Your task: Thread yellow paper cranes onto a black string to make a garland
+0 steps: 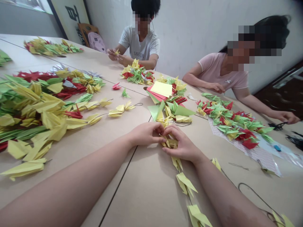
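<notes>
2 hands: left hand and right hand, fingers curled in, both pinching top of the string, tips nearly meeting.
Held item: yellow paper crane string, top end btwn both hands, rest lying on table and trailing toward near edge.
Near right: black cord in a loose curve on table, yellow cranes at its near end.
Centre, just past hands: stack of red paper w/ yellow sheet on top, green + yellow cranes around it.
Left: big heap of green, yellow + red cranes, some yellow ones strung toward centre.
Right: crane garland on patterned sheet.
Far: co-worker in grey tee, both hands on small yellow crane, crane pile in front.
Far right: co-worker in pink top, one hand resting on table, other hand just beside black cord bundle.
Back wall: pink bag.
</notes>
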`<state>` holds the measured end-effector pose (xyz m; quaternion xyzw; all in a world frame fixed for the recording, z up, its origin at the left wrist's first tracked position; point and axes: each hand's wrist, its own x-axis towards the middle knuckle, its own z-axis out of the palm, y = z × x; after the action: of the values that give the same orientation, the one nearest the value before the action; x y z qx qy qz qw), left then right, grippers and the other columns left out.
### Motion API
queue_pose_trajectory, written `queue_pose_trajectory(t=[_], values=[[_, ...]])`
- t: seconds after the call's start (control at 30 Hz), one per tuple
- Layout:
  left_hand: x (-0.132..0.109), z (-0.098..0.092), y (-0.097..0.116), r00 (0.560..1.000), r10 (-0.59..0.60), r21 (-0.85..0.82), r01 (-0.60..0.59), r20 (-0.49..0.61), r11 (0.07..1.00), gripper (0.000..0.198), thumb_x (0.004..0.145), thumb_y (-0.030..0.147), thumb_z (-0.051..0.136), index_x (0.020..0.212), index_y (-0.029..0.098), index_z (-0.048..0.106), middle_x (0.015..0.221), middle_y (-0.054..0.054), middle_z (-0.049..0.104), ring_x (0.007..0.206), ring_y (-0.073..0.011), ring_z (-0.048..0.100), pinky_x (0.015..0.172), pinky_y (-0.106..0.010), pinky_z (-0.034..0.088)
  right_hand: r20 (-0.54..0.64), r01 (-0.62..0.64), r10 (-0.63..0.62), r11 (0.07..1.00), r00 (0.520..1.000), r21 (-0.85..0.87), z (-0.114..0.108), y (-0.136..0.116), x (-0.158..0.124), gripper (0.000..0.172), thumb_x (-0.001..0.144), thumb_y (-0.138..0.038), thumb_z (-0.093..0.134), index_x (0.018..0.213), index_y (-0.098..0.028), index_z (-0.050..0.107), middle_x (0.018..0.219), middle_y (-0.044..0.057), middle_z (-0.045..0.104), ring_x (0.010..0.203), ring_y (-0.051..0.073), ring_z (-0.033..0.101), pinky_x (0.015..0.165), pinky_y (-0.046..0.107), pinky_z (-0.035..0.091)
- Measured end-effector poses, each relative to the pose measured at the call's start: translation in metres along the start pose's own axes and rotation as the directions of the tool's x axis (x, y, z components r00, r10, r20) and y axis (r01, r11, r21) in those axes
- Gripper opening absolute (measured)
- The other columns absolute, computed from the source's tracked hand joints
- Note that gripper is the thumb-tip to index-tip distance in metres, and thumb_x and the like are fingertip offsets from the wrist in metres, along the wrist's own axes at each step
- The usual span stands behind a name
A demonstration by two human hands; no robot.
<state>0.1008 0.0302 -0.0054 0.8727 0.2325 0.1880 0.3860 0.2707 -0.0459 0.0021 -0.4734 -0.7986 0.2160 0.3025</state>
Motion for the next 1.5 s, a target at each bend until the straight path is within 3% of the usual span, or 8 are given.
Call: queue_pose_trajectory(t=[0.37, 0.5, 0.73, 0.9, 1.0, 1.2, 1.33, 1.5], values=[[-0.001, 0.001, 0.0, 1.0, -0.015, -0.038, 0.015, 0.0, 0.999, 0.023, 0.072, 0.033, 0.06, 0.09, 0.019, 0.056, 0.085, -0.001, 0.062, 0.076, -0.0127, 0.056, 0.066, -0.023, 0.043, -0.021, -0.131, 0.135, 0.982, 0.991, 0.133, 0.002, 0.003, -0.003, 0.013, 0.067, -0.013, 0.052, 0.079, -0.02, 0.048, 0.079, 0.001, 0.053, 0.076, 0.015, 0.052, 0.068, 0.027, 0.044], [-0.001, 0.001, 0.0, 1.0, -0.02, -0.023, 0.02, -0.001, 1.0, 0.027, 0.072, 0.038, 0.058, 0.091, 0.019, 0.056, 0.084, -0.001, 0.062, 0.075, -0.0128, 0.056, 0.066, -0.023, 0.043, -0.107, -0.158, 0.17, 0.981, 0.98, 0.11, 0.003, 0.003, -0.002, 0.005, 0.069, -0.016, 0.053, 0.07, -0.019, 0.049, 0.067, -0.001, 0.052, 0.064, 0.013, 0.051, 0.059, 0.024, 0.042], [-0.001, 0.001, -0.001, 0.999, -0.045, -0.056, 0.043, -0.022, 0.997, 0.033, 0.075, 0.049, 0.051, 0.09, 0.019, 0.054, 0.081, -0.001, 0.063, 0.073, -0.0127, 0.057, 0.064, -0.022, 0.042, -0.269, -0.152, 0.171, 0.984, 0.948, 0.091, 0.005, 0.003, -0.001, 0.005, 0.072, -0.022, 0.057, 0.07, -0.019, 0.053, 0.064, -0.001, 0.057, 0.061, 0.012, 0.053, 0.057, 0.024, 0.043], [0.0, 0.0, -0.001, 0.994, -0.088, -0.115, 0.081, -0.059, 0.99, 0.033, 0.078, 0.048, 0.048, 0.095, 0.019, 0.051, 0.079, 0.0, 0.064, 0.068, -0.0112, 0.056, 0.06, -0.021, 0.04, -0.395, -0.15, 0.197, 0.978, 0.897, 0.147, 0.007, 0.009, -0.001, 0.007, 0.073, -0.025, 0.058, 0.073, -0.019, 0.053, 0.068, 0.0, 0.058, 0.063, 0.013, 0.055, 0.061, 0.026, 0.046], [0.0, 0.001, 0.005, 0.993, -0.101, -0.038, 0.099, -0.064, 0.994, 0.033, 0.077, 0.049, 0.047, 0.087, 0.018, 0.056, 0.07, 0.001, 0.061, 0.061, -0.0102, 0.052, 0.055, -0.02, 0.037, -0.445, -0.149, 0.215, 0.972, 0.869, 0.179, 0.007, 0.012, 0.0, 0.008, 0.073, -0.025, 0.058, 0.073, -0.019, 0.053, 0.069, 0.001, 0.057, 0.064, 0.013, 0.055, 0.063, 0.026, 0.046], [0.001, 0.015, 0.027, 0.98, -0.192, 0.157, 0.197, -0.052, 0.968, 0.037, 0.076, 0.05, 0.045, 0.074, 0.02, 0.066, 0.057, 0.0, 0.056, 0.053, -0.011, 0.046, 0.048, -0.022, 0.03, -0.466, -0.144, 0.236, 0.964, 0.852, 0.226, 0.008, 0.017, -0.001, 0.009, 0.072, -0.027, 0.058, 0.075, -0.019, 0.053, 0.069, 0.001, 0.058, 0.065, 0.014, 0.056, 0.062, 0.027, 0.046], [0.002, 0.022, 0.032, 0.941, -0.314, 0.061, 0.323, -0.125, 0.944, 0.032, 0.073, 0.047, 0.047, 0.079, 0.024, 0.068, 0.052, 0.002, 0.053, 0.047, -0.0109, 0.044, 0.045, -0.022, 0.028, -0.454, -0.138, 0.276, 0.939, 0.847, 0.314, 0.008, 0.017, -0.001, 0.011, 0.072, -0.028, 0.059, 0.076, -0.02, 0.052, 0.069, 0.0, 0.057, 0.062, 0.013, 0.056, 0.056, 0.025, 0.045], [0.003, 0.026, 0.032, 0.936, -0.318, 0.013, 0.324, -0.148, 0.946, 0.029, 0.074, 0.038, 0.044, 0.067, 0.021, 0.066, 0.052, 0.002, 0.054, 0.05, -0.0111, 0.045, 0.046, -0.022, 0.03, -0.429, -0.144, 0.316, 0.911, 0.846, 0.388, 0.008, 0.013, -0.001, 0.013, 0.071, -0.029, 0.06, 0.075, -0.02, 0.051, 0.067, 0.0, 0.056, 0.06, 0.012, 0.056, 0.054, 0.024, 0.045]])
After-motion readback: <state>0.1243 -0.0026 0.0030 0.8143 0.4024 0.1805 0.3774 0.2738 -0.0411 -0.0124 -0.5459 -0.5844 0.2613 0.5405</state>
